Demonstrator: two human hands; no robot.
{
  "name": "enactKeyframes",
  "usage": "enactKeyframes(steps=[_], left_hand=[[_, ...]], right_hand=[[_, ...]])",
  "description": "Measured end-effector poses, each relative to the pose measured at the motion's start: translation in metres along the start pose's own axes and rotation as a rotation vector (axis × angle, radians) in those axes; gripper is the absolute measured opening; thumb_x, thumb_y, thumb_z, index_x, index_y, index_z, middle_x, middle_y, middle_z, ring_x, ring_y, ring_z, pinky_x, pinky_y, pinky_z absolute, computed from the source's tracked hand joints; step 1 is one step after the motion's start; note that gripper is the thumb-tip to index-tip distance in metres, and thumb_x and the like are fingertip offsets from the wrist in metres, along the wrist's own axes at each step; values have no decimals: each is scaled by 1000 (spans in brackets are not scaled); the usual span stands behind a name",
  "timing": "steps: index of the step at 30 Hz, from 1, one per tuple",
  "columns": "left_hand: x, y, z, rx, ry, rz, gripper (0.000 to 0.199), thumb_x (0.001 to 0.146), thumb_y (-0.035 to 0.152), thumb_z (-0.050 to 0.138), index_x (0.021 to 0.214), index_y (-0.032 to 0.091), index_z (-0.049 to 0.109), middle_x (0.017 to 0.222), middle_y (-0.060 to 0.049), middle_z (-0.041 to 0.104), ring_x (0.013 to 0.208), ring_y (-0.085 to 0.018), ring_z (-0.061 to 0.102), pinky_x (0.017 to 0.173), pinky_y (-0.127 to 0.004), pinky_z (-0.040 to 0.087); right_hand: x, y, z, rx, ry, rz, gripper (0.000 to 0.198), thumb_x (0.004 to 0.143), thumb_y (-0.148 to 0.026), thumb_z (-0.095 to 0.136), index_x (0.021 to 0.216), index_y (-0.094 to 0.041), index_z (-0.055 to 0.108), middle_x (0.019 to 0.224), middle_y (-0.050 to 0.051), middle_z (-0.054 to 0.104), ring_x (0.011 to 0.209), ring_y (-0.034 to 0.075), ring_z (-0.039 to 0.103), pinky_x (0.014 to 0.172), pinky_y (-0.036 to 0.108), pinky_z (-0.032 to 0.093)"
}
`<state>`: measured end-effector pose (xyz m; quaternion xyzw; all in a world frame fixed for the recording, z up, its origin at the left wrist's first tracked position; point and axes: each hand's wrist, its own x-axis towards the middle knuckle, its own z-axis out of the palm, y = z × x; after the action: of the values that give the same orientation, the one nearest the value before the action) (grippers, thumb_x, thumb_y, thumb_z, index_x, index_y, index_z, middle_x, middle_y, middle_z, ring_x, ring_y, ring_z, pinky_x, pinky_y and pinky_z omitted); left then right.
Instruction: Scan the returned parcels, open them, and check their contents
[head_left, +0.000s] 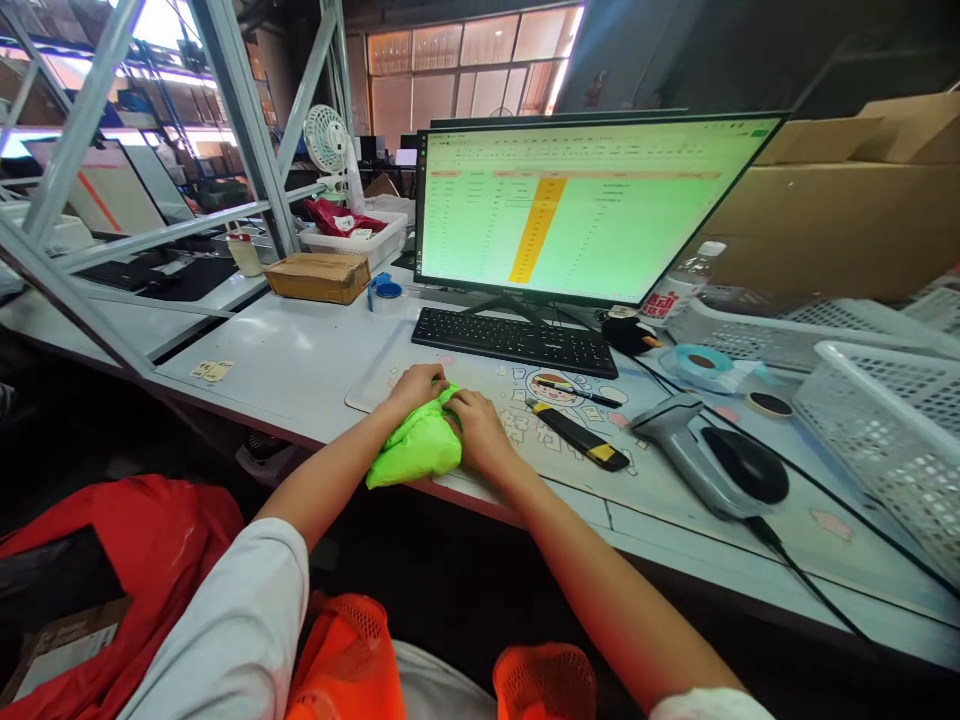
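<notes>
A crumpled, bright green plastic bag or packet (416,450) lies at the front edge of the desk, between my hands. Its contents are hidden. My left hand (414,388) grips its upper left side with curled fingers. From the other side my right hand (480,425) holds the upper right part, fingers bent onto it. Right of my hands, a black and yellow utility knife (577,436) and a pen (579,392) rest on the cartoon-printed desk mat (487,385).
Behind my hands stand a black keyboard (514,340) and a monitor (577,215). A barcode scanner (675,450) with a black mouse (746,465) against it lies rightward. White baskets (892,420), a tape roll (701,368) and a cardboard box (319,277) also occupy the desk.
</notes>
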<state>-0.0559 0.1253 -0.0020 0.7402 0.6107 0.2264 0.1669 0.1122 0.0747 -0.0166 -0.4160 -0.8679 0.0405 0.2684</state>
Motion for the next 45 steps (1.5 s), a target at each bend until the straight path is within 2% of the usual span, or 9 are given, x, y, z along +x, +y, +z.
enactKeyframes(steps=[4, 13, 17, 21, 26, 33, 37, 41, 45], left_hand=[[-5, -4, 4, 42, 82, -79, 18, 98, 31, 57, 105, 22, 71, 102, -9, 76, 98, -24, 70, 85, -32, 49], [7, -5, 2, 128, 187, -248, 34, 97, 13, 43, 126, 7, 60, 117, -26, 67, 112, -34, 66, 92, -42, 49], [-12, 8, -6, 114, 168, 94, 42, 95, 9, 45, 131, 20, 63, 135, -15, 61, 130, -28, 55, 109, -40, 42], [-36, 11, -21, 28, -101, 541, 32, 94, 16, 51, 115, 21, 73, 116, -10, 70, 112, -23, 64, 103, -35, 46], [-53, 1, -35, 115, -302, 308, 49, 87, 57, 67, 115, 17, 72, 110, -13, 75, 100, -29, 69, 87, -34, 50], [-66, -5, -35, -133, -342, 112, 65, 73, 53, 81, 126, 18, 66, 117, -10, 74, 104, -28, 69, 86, -33, 52], [-77, -1, -33, -495, -323, -8, 59, 69, 49, 84, 115, 16, 68, 113, -10, 74, 102, -27, 69, 86, -35, 54], [-100, 20, -24, -982, -200, -63, 54, 72, 53, 82, 109, 15, 68, 104, -9, 74, 92, -23, 70, 82, -33, 57], [-125, 40, -15, -1230, 114, -104, 45, 77, 48, 81, 110, 23, 64, 97, -1, 72, 84, -18, 70, 77, -30, 60]], right_hand=[[-5, 0, 7, -10, 4, -17, 19, 99, -19, 46, 89, -18, 62, 96, 12, 65, 94, 26, 53, 85, 39, 41], [-62, 0, -27, -63, -146, -128, 22, 100, -19, 50, 80, -20, 57, 85, 5, 63, 84, 20, 53, 80, 33, 36], [-77, -3, -28, -126, -162, -72, 19, 101, -23, 51, 86, -19, 61, 94, 8, 65, 94, 22, 55, 84, 34, 38], [-75, -5, -25, -184, -174, -13, 15, 100, -25, 52, 91, -19, 63, 99, 10, 65, 98, 25, 54, 84, 36, 38], [-68, -14, -23, -237, -184, 29, 12, 98, -22, 54, 91, -19, 63, 102, 12, 64, 99, 27, 52, 83, 38, 37], [-68, -26, -15, -226, -111, 101, 14, 93, -11, 52, 85, -19, 60, 96, 13, 63, 93, 27, 50, 79, 37, 36], [-66, -28, -15, -144, 10, 149, 19, 94, -9, 46, 83, -21, 55, 93, 12, 62, 90, 26, 49, 78, 36, 36], [-65, -36, -28, -52, 177, 226, 18, 95, -15, 41, 81, -23, 49, 90, 12, 60, 87, 25, 49, 75, 35, 37], [-88, -45, -55, -25, 274, 288, 18, 90, -18, 47, 72, -24, 44, 76, 4, 57, 74, 18, 50, 69, 29, 39]])
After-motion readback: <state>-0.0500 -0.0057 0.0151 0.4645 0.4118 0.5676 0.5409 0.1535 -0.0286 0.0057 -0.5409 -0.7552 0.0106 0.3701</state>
